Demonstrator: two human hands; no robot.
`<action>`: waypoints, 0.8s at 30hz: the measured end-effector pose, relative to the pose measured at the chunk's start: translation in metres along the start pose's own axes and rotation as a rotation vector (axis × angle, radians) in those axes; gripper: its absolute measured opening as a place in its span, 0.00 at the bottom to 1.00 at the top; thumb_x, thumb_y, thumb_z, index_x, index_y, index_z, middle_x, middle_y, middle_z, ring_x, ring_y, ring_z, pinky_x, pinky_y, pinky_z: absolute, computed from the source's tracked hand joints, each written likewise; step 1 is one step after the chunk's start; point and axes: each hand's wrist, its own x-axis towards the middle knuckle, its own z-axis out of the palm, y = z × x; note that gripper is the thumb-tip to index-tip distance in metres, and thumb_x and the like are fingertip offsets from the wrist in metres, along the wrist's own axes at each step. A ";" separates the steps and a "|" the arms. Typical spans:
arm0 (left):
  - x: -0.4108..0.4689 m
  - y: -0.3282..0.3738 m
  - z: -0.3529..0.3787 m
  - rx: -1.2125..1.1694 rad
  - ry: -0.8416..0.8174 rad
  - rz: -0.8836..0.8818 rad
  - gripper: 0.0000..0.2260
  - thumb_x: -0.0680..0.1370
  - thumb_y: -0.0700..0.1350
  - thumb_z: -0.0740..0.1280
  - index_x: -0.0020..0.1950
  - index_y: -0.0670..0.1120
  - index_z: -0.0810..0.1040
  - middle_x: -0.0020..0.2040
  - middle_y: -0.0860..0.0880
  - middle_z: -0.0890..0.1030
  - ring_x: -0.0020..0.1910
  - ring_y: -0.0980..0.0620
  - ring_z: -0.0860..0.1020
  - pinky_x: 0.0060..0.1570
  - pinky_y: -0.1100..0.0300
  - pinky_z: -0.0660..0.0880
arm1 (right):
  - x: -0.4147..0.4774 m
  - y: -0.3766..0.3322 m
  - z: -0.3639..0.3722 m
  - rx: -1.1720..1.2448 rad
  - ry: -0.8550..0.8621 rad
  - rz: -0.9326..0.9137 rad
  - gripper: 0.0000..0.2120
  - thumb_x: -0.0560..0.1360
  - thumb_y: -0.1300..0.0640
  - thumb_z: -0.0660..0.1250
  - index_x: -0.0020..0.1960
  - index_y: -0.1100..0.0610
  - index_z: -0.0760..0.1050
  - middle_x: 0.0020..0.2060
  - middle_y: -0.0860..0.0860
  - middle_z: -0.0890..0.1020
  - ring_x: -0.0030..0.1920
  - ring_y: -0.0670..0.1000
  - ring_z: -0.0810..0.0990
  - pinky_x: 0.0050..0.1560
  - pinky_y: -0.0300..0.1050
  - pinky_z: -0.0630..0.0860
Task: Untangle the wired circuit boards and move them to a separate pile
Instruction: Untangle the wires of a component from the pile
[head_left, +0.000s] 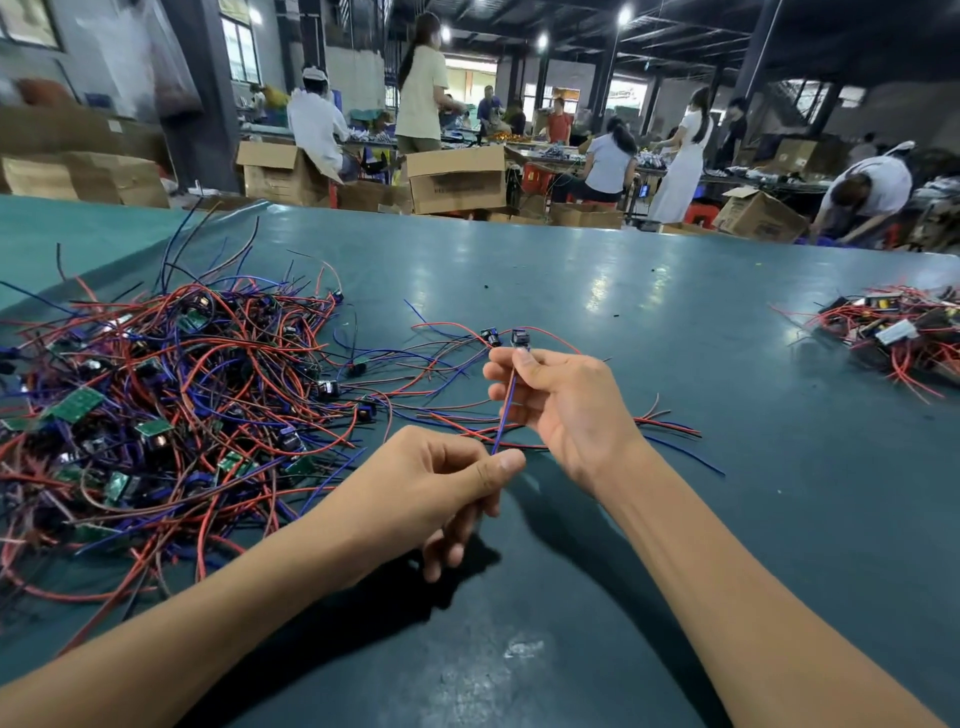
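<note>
Here, in the head view, a wide teal bench (597, 291) fills the lower part, and its smooth surface reflects the ceiling lamps (624, 15) as pale patches. On the left lies the tangled pile (156, 415) of red, blue and black wires with small green boards in it. Far to the right, well apart, is the separate pile (893, 332).

Between the two piles, both hands are raised above the bench. The right hand (561, 410) pinches a blue wire (506, 410) just under a small circuit board (521, 338), its fingers curled round the wire. The left hand (441, 483) grasps the lower end of the same wire between thumb and index finger. Loose wires (665, 423) lie on the bench under the hands.

Behind the bench the room is a big workshop with a dark ceiling. Open cardboard boxes (457, 179) stand there, and several people (680, 156) work at other tables.
</note>
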 end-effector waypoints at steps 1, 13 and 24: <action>0.001 0.000 -0.001 0.032 -0.017 0.003 0.17 0.77 0.57 0.69 0.35 0.46 0.79 0.24 0.48 0.72 0.20 0.52 0.73 0.18 0.64 0.69 | 0.000 0.001 -0.001 -0.002 -0.001 0.008 0.12 0.83 0.62 0.60 0.48 0.61 0.81 0.37 0.52 0.86 0.35 0.49 0.83 0.36 0.40 0.77; -0.004 0.006 -0.018 -0.139 -0.180 -0.116 0.22 0.79 0.26 0.59 0.66 0.45 0.79 0.62 0.44 0.79 0.53 0.39 0.85 0.23 0.57 0.78 | -0.028 -0.029 0.001 0.217 -0.388 -0.116 0.10 0.75 0.56 0.63 0.42 0.59 0.81 0.35 0.54 0.80 0.35 0.55 0.80 0.38 0.47 0.76; 0.004 0.004 -0.026 -0.519 -0.026 0.282 0.22 0.70 0.57 0.78 0.61 0.48 0.84 0.52 0.48 0.81 0.43 0.55 0.75 0.34 0.63 0.66 | -0.037 -0.034 0.005 0.425 -0.712 0.307 0.15 0.78 0.58 0.55 0.41 0.61 0.78 0.32 0.52 0.75 0.22 0.46 0.74 0.20 0.40 0.74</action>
